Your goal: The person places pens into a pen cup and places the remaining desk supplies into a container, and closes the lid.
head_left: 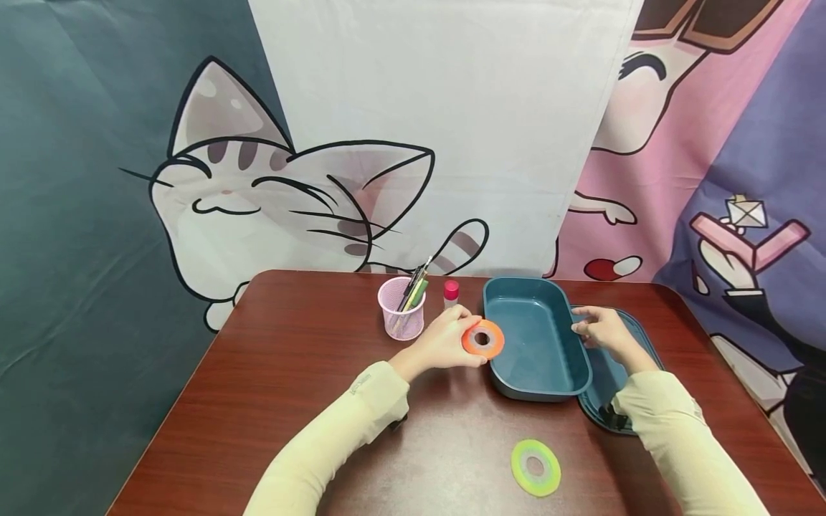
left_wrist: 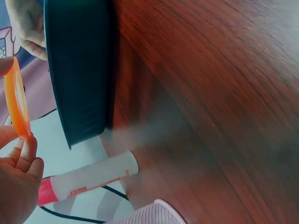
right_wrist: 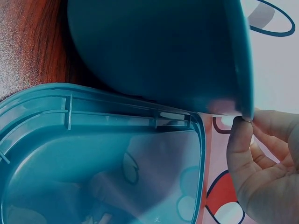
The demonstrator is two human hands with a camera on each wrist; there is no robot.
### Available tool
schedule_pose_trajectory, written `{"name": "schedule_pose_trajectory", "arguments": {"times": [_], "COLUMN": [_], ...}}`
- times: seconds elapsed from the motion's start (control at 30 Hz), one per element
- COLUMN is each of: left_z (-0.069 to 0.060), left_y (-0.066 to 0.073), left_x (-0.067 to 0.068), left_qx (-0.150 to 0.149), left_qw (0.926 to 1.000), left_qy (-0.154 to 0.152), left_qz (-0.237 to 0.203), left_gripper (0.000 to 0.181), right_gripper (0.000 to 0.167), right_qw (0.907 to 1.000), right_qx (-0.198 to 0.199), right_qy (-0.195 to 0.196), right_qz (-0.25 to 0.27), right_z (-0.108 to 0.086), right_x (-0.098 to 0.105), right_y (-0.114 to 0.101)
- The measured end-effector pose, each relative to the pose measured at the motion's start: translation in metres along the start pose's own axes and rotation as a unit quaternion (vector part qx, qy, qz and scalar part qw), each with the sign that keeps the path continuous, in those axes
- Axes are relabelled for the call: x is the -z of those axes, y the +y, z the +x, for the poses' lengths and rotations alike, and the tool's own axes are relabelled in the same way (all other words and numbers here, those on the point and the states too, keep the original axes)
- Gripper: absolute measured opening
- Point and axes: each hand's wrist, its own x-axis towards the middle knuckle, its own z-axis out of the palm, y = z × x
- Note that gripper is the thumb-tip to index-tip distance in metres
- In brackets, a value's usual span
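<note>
In the head view my left hand point(head_left: 445, 340) holds an orange roll of tape point(head_left: 471, 347) by its edge, above the left rim of a blue rectangular container point(head_left: 532, 340). The left wrist view shows the orange tape roll point(left_wrist: 17, 100) nearly edge-on between thumb and fingers. My right hand point(head_left: 606, 333) is at the container's right rim. Up close in the right wrist view, the right hand point(right_wrist: 268, 158) pinches that rim between thumb and finger. Beneath the right forearm lies a matching blue lid point(head_left: 606, 376), partly covered by the container and sleeve.
A flat yellow-green roll of tape point(head_left: 548, 469) lies near the table's front. Behind my left hand stands a glue stick point(head_left: 451, 292) with a red cap. Left of it is a pink mesh cup point(head_left: 393, 315) of pens. A printed cloth point(head_left: 452, 107) hangs behind the table.
</note>
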Motion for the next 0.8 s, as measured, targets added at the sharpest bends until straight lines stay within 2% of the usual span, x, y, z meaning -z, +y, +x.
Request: {"name": "schedule_pose_trajectory", "arguments": {"times": [0.13,0.3,0.8], "left_z": [0.010,0.023,0.050], "left_y": [0.006,0.014,0.034], "left_x": [-0.008,-0.017,-0.041], "left_qx": [0.005,-0.006,-0.010], "left_qw": [0.9999,0.9992,0.9943], "left_qy": [-0.015,-0.032,-0.086], "left_qz": [0.006,0.024,0.062], "left_gripper": [0.068,0.070,0.071], "right_gripper": [0.046,0.046,0.046], "right_qw": [1.0000,1.0000,0.9999], "right_qx": [-0.006,-0.010,-0.016], "right_qy": [0.002,0.001,0.004], "right_qz": [0.002,0.001,0.004], "right_z": [0.000,0.000,-0.001], "right_x": [0.000,0.000,-0.001], "right_y": [0.000,-0.001,-0.003]}}
